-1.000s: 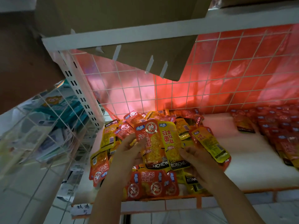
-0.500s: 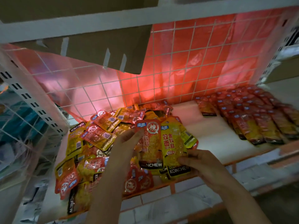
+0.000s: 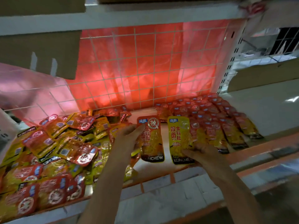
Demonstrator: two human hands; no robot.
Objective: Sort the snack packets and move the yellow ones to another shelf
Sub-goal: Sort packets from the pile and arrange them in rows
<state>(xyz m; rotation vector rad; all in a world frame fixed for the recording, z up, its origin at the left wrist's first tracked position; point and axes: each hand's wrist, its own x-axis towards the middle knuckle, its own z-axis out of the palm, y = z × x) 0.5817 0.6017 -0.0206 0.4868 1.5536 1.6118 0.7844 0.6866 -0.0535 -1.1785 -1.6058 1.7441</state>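
Your left hand point(image 3: 127, 139) grips the red-topped packet point(image 3: 151, 139); your right hand point(image 3: 199, 152) pinches the yellow packet point(image 3: 179, 139) by its lower end. Both packets are upright, side by side, apart, above the shelf point(image 3: 161, 180). Mixed pile point(image 3: 53, 152) lies left; neat red rows point(image 3: 210, 120) far right.

Holding two packets: one red packet point(image 3: 151, 139), one yellow packet point(image 3: 179, 139). Lying on one shelf point(image 3: 163, 173): two groups, too many packets to count.
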